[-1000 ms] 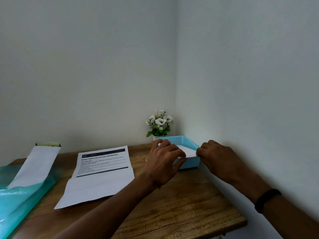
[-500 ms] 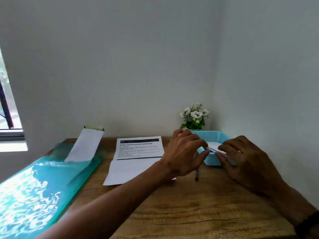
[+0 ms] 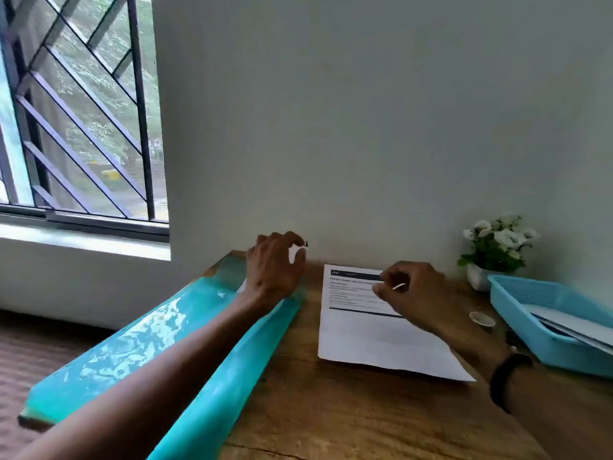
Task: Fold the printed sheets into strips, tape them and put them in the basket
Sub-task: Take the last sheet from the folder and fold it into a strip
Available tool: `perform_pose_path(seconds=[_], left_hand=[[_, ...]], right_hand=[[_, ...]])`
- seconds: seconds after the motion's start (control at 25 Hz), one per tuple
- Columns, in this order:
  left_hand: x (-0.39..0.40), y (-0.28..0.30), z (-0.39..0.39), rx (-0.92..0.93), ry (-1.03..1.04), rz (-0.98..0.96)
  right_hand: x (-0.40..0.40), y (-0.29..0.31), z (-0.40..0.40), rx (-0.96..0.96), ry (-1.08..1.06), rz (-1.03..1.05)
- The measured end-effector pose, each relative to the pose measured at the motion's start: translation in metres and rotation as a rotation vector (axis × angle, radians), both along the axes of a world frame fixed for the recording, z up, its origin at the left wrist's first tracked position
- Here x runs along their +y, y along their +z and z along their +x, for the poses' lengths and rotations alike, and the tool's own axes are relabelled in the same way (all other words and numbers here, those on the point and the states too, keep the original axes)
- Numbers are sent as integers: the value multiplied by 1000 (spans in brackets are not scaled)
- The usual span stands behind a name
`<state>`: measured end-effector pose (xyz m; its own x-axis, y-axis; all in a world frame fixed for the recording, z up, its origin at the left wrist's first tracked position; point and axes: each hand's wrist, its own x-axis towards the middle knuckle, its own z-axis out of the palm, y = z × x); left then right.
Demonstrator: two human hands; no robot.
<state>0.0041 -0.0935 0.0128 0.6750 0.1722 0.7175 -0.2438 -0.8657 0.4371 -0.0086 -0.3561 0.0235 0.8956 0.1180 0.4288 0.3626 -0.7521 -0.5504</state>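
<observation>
Flowerpot (image 3: 479, 276) behind basket (image 3: 517, 302), beside sheet (image 3: 365, 333)

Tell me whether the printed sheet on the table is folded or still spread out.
Spread out. The printed sheet lies flat and full-size on the table, with no fold showing; the right hand hovers over its top.

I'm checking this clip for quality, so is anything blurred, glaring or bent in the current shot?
Head view: daylight glares in white patches on the glossy turquoise plastic sheet; the white flowers in a small pot and both hands look motion-smeared; print on the white printed sheet is unreadable; the window's dark metal grille bows from the wide lens.
</observation>
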Motion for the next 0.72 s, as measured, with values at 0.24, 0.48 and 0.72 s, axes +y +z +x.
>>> perform_pose_path(seconds=[0.24, 0.48, 0.72], left_hand=[[77, -41, 14, 136, 78, -255], [82, -44, 24, 126, 35, -306], [83, -50, 24, 200, -4, -306]], right_hand=[[107, 11, 54, 344, 150, 357], [148, 10, 82, 437, 130, 519], [161, 3, 95, 443, 57, 514]])
